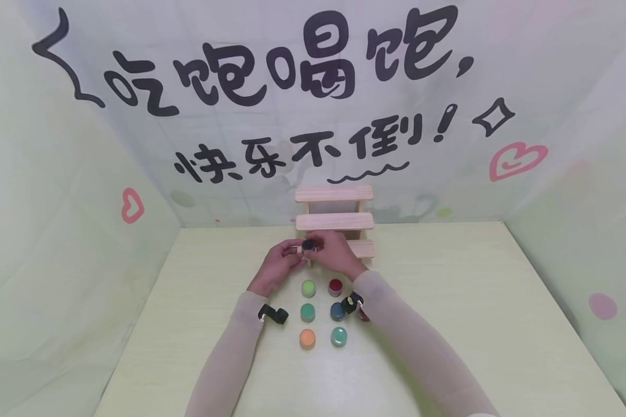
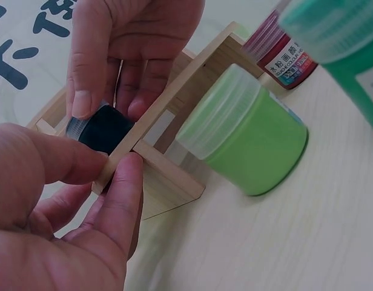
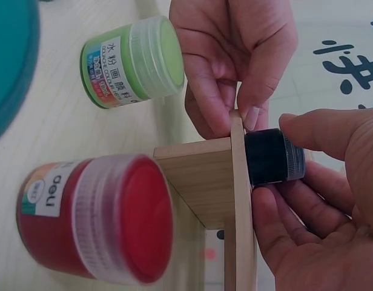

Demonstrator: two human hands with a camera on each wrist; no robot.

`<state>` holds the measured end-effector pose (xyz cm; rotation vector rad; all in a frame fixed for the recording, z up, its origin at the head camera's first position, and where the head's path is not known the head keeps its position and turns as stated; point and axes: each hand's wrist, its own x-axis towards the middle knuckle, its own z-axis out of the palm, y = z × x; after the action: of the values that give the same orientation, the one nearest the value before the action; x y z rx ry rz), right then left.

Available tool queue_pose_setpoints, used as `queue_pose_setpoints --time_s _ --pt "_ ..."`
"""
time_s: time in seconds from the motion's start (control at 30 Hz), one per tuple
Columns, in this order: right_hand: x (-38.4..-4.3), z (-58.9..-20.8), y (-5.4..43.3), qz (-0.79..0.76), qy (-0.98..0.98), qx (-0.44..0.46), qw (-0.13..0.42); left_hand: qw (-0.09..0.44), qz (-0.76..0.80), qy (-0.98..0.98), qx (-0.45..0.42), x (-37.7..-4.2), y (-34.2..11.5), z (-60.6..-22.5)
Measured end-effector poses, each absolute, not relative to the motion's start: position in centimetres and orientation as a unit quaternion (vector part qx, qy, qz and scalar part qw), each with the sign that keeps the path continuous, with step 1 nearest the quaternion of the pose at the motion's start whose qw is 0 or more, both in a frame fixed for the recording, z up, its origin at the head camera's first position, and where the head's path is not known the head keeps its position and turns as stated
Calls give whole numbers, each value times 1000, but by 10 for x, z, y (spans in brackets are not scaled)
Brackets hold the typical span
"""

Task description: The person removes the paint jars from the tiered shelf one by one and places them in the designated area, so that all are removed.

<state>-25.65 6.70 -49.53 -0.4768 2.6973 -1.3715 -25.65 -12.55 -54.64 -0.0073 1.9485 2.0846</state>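
A small wooden three-step rack (image 1: pixel 335 221) stands against the back wall. On the left end of its lowest step is a dark, nearly black paint jar (image 3: pixel 268 157) with a clear ribbed lid. My right hand (image 1: pixel 336 253) grips this jar between thumb and fingers, its base against the board. Thumb and fingers of my left hand (image 1: pixel 277 267) pinch the end of the same board, right beside the jar. A light green paint jar (image 2: pixel 244 136) stands in front of the rack, with a red paint jar (image 3: pixel 102 212) to its right.
Toward the front stand a green jar (image 1: pixel 308 313), an orange jar (image 1: pixel 307 339), a blue jar (image 1: pixel 337 311) and a teal jar (image 1: pixel 339 336). Another dark red jar (image 1: pixel 364 314) is partly hidden by my right forearm. Printed cloth (image 1: pixel 240 202) encloses the table (image 1: pixel 448 289).
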Motion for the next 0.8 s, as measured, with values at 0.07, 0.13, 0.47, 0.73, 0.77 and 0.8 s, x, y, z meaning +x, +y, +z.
queue_pose_setpoints --time_s 0.07,0.13,0.47,0.73,0.77,0.8 --pt "-256 -496 67 -454 876 -156 37 144 723 676 -1 -256 -126 -546" --pt "-256 -497 69 -460 873 -159 33 145 722 677 -1 -257 -126 -547" --pt "-247 -496 79 -496 853 -160 32 150 721 677 -6 -257 -126 -548" --pt "-234 -490 92 -503 852 -142 42 149 716 682 -12 -257 -125 -546" --pt "-232 -489 93 -503 851 -143 40 149 716 682 -13 -257 -125 -546" --pt "-231 -488 95 -505 850 -144 37 150 716 682 -13 -257 -125 -545"
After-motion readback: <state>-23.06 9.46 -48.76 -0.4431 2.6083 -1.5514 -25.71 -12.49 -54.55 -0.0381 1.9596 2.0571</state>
